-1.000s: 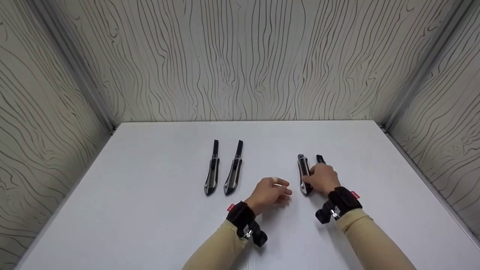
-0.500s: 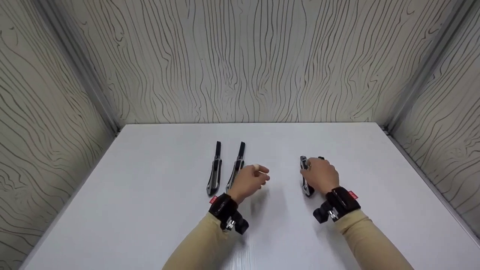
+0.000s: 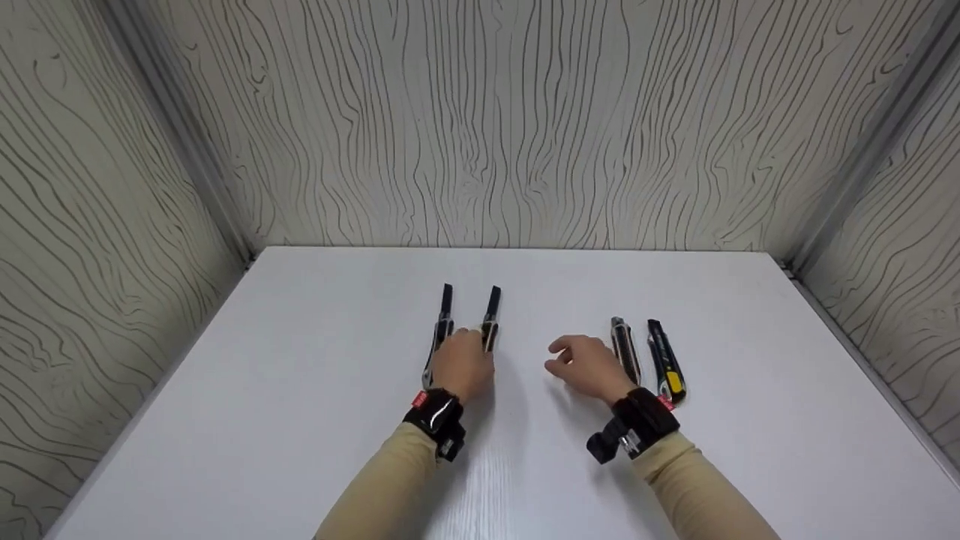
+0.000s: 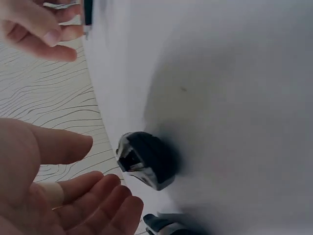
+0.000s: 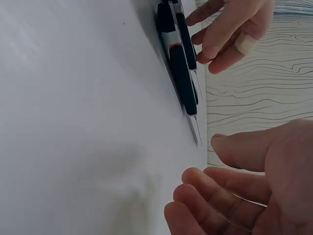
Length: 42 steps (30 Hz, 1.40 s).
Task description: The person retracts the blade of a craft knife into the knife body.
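Note:
Two utility knives with long dark blade ends lie side by side left of centre: the outer utility knife (image 3: 442, 327) and the inner utility knife (image 3: 490, 324). My left hand (image 3: 461, 367) is low over their handles and covers part of both. In the left wrist view its thumb and fingers are spread apart, with one knife's butt end (image 4: 146, 159) just beyond them. My right hand (image 3: 590, 365) hovers with loosely bent fingers and holds nothing. Just right of it lie a shorter dark utility knife (image 3: 625, 346) and another with a yellow patch, the rightmost utility knife (image 3: 664, 358).
All the knives lie on a white tabletop (image 3: 315, 405). A wood-patterned panel (image 3: 480, 135) stands along the back edge, and similar panels rise at the left and right sides. Both wrists wear black straps with small cameras.
My left hand has moved left and down over the left pair of knives. My right hand has left the right pair and moved left, uncovering the yellow-patched knife.

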Motion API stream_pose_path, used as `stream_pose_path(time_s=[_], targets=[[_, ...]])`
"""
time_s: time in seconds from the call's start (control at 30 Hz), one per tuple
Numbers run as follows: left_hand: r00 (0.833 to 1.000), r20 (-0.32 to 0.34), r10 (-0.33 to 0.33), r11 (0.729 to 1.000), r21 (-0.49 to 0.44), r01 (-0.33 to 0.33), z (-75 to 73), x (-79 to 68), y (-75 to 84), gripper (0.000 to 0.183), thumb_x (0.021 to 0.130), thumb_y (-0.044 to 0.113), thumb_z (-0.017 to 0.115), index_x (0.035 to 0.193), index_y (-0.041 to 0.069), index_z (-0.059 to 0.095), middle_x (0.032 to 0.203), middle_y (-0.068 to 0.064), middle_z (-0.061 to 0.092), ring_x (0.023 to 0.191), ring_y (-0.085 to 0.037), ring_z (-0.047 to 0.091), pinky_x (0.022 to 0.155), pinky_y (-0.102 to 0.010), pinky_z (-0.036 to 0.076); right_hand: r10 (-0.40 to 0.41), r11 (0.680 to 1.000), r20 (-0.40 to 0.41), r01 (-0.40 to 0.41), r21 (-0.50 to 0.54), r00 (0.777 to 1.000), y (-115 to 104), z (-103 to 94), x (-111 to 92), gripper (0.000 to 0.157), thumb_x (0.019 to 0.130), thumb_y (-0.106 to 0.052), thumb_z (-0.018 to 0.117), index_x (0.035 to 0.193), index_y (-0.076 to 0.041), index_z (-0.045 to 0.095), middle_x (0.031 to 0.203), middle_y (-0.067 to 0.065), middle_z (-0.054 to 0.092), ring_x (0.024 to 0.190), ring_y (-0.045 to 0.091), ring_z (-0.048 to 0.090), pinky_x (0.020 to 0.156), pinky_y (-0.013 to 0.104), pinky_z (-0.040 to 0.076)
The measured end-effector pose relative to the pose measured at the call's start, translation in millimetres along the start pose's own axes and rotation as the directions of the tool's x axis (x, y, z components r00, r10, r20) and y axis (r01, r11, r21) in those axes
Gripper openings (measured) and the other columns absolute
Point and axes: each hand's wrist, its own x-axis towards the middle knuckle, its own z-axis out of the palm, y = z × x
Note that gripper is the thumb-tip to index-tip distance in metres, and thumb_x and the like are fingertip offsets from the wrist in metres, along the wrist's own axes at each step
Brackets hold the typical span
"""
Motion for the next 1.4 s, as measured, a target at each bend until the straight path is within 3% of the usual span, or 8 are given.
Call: stream_pose_path(time_s=[0.17, 0.33, 0.47, 0.77, 1.07, 1.4], targets=[[0.999, -0.031, -0.017, 0.991, 0.134, 0.021, 11.9, 0.4, -1.9, 0.029, 0.085, 0.03, 0.073, 0.094, 0.002, 0.071, 0.089, -0.012, 0.068, 0.079, -0.029, 0.066, 0.064, -0.043, 0.056, 0.003, 1.0, 0.035, -0.003, 0.011, 0.999, -6.7, 10.2, 1.5, 0.028, 0.088, -0.022, 0.067, 0.111, -0.006, 0.069, 0.087, 0.003, 0.072, 0.072, 0.013, 0.062, 0.069, 0.032, 0.049], [0.998, -0.015, -0.054, 0.983, 0.173, 0.056, 16.6, 1.4, -0.9, 0.027, 0.084, 0.031, 0.073, 0.083, 0.004, 0.07, 0.08, -0.01, 0.068, 0.069, -0.026, 0.064, 0.057, -0.04, 0.054, 0.012, 1.0, 0.055, -0.013, 0.028, 0.998, -8.2, 14.1, 2.3, 0.027, 0.088, -0.021, 0.067, 0.111, -0.006, 0.069, 0.086, 0.002, 0.073, 0.067, 0.011, 0.062, 0.067, 0.031, 0.049], [0.998, -0.022, -0.066, 0.983, 0.17, 0.068, 18.1, 1.9, -0.7, 0.025, 0.083, 0.03, 0.074, 0.076, 0.006, 0.068, 0.075, -0.008, 0.066, 0.064, -0.024, 0.062, 0.054, -0.039, 0.052, 0.01, 0.998, 0.071, -0.015, 0.067, 0.997, -8.4, 15.6, 2.2, 0.027, 0.089, -0.02, 0.067, 0.112, -0.005, 0.068, 0.085, 0.002, 0.072, 0.061, 0.01, 0.062, 0.063, 0.027, 0.047], [0.997, -0.012, -0.077, 0.987, 0.144, 0.078, 19.6, 2.5, -3.9, 0.028, 0.081, 0.035, 0.075, 0.077, 0.008, 0.069, 0.075, -0.006, 0.062, 0.063, -0.02, 0.057, 0.053, -0.037, 0.049, -0.045, 0.992, 0.089, 0.034, 0.122, 0.995, -6.0, 18.4, 4.7, 0.03, 0.088, -0.019, 0.064, 0.113, -0.002, 0.067, 0.091, 0.01, 0.074, 0.062, 0.013, 0.067, 0.063, 0.027, 0.05], [0.999, -0.009, -0.052, 0.99, 0.129, 0.053, 14.5, 5.2, -3.9, 0.029, 0.081, 0.024, 0.073, 0.062, 0.012, 0.056, 0.06, 0.0, 0.05, 0.053, -0.015, 0.043, 0.044, -0.031, 0.032, -0.035, 0.997, 0.069, 0.029, 0.078, 0.997, -5.8, 19.5, 4.8, 0.028, 0.089, -0.019, 0.066, 0.111, -0.004, 0.068, 0.09, 0.007, 0.074, 0.064, 0.011, 0.065, 0.062, 0.028, 0.049], [0.998, -0.064, 0.005, 0.995, 0.098, 0.001, 2.2, 1.5, -1.4, 0.027, 0.081, 0.03, 0.075, 0.069, 0.009, 0.061, 0.069, -0.004, 0.058, 0.058, -0.02, 0.052, 0.05, -0.035, 0.042, -0.046, 0.997, 0.061, 0.042, 0.063, 0.997, -5.3, 18.3, 4.8, 0.027, 0.09, -0.019, 0.064, 0.112, -0.003, 0.068, 0.088, 0.006, 0.074, 0.06, 0.01, 0.064, 0.063, 0.028, 0.049]])
